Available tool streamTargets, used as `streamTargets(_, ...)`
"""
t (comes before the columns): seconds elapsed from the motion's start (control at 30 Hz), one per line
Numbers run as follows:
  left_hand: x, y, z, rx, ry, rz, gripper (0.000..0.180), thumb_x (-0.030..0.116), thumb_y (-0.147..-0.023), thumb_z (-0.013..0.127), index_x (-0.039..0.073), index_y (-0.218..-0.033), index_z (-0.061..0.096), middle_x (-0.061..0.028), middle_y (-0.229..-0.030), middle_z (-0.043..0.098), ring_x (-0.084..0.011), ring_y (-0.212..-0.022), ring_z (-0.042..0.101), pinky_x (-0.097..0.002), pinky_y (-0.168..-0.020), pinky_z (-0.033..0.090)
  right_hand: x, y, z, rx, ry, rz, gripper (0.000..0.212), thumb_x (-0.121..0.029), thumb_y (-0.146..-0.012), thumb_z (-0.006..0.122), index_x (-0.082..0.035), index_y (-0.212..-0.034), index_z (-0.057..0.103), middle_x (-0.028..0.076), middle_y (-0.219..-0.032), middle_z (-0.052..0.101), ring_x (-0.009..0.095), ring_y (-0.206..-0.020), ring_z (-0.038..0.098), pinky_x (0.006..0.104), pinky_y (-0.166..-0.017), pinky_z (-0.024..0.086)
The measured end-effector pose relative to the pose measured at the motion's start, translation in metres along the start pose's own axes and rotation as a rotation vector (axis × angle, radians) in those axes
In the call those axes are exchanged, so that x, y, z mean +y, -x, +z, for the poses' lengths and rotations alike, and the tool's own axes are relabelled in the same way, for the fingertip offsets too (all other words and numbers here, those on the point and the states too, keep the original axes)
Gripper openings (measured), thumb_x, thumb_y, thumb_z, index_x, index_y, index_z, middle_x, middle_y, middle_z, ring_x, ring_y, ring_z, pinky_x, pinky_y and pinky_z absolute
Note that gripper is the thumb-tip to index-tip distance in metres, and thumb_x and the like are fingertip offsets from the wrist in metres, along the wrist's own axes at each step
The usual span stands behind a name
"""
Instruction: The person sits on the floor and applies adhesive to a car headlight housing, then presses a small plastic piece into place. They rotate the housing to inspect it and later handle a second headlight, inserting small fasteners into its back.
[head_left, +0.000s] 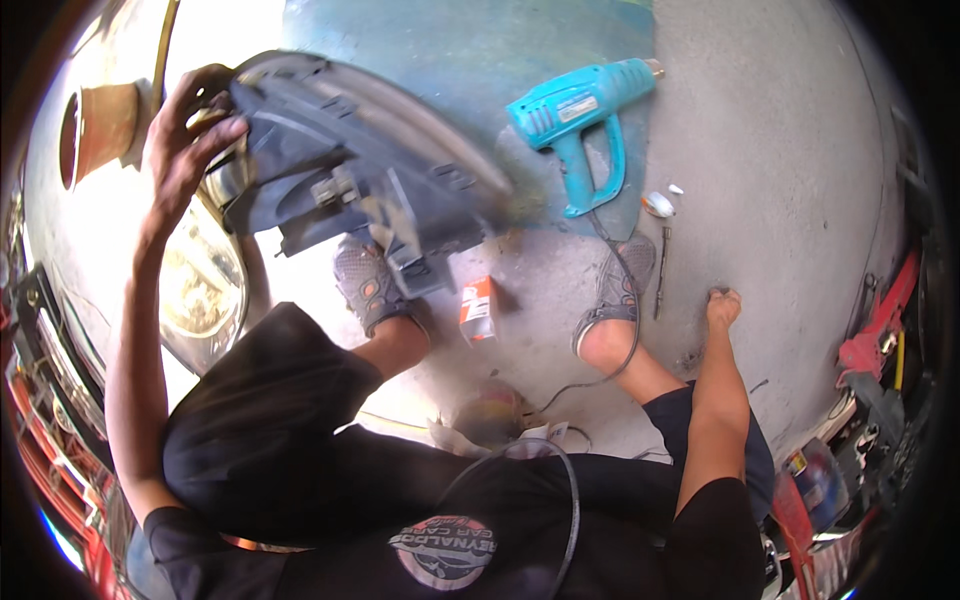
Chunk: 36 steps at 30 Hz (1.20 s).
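My left hand [190, 145] grips the upper left end of a car headlight [350, 160], thumb on its near side and fingers behind. The headlight is raised and tilted, its black housing turned toward me and partly blurred. A second headlight [205, 275] with a clear lens lies below my left hand, partly hidden by my forearm. My right hand [724, 306] is low at the right, its fingers curled closed; what they hold, if anything, is hidden. Nearest to it lies a thin dark metal rod [662, 272], apart from the hand.
A teal heat gun [575, 120] lies on a blue-green mat [450, 50], its cord running between my feet. Near it are a small bulb [658, 205] and an orange-white box [478, 308]. A brown pot [108, 125] lies left; a red metal tool [870, 345] is at right.
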<state>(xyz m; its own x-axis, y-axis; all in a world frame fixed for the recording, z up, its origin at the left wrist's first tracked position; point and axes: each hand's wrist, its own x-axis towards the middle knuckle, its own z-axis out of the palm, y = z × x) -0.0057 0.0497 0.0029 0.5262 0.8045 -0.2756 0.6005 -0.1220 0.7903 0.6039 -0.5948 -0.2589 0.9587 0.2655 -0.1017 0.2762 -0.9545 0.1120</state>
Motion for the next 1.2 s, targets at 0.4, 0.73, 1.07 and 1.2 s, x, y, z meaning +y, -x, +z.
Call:
streamTargets(0.4,-0.011,0.006,0.009,0.029,0.243,-0.024,0.072,0.011,-0.090,0.081,0.010,-0.153,0.048,-0.0232,-0.131,0.059,-0.0306,-0.105,0.068,-0.0449,-0.085,0.063,-0.312,0.232,-0.272,-0.542,-1.066,-0.513,0.013,-0.004,-0.091,0.075,0.006,-0.099,0.074,0.003,-0.087,0.071,0.010,-0.075,0.063,0.0259,-0.070,0.051)
streamTargets(0.73,-0.014,0.007,0.010,-0.008,0.166,0.138,0.081,0.021,-0.086,0.081,0.004,-0.155,0.042,-0.0206,-0.140,0.056,-0.0333,-0.121,0.059,-0.0436,-0.092,0.059,-0.402,0.321,-0.286,-0.381,-0.892,-1.054,0.010,0.001,-0.087,0.075,0.003,-0.096,0.072,0.010,-0.091,0.074,0.016,-0.073,0.068,0.0288,-0.067,0.053)
streamTargets(1.07,-0.036,-0.005,0.024,0.055,0.183,0.336,0.079,0.021,-0.086,0.080,0.004,-0.154,0.044,-0.0195,-0.145,0.053,-0.0323,-0.130,0.055,-0.0453,-0.113,0.046,-0.413,0.326,-0.278,-0.285,-0.827,-1.170,0.011,0.003,-0.086,0.073,0.003,-0.098,0.073,0.012,-0.094,0.075,0.022,-0.078,0.072,0.0308,-0.070,0.055)
streamTargets(1.2,-0.048,-0.003,0.029,0.141,0.192,0.377,0.077,0.018,-0.087,0.079,0.003,-0.153,0.044,-0.0200,-0.145,0.054,-0.0332,-0.133,0.054,-0.0453,-0.115,0.045,-0.418,0.329,-0.275,-0.312,-0.839,-1.173,0.011,0.003,-0.086,0.073,0.003,-0.097,0.073,0.013,-0.095,0.075,0.023,-0.080,0.073,0.0318,-0.071,0.056)
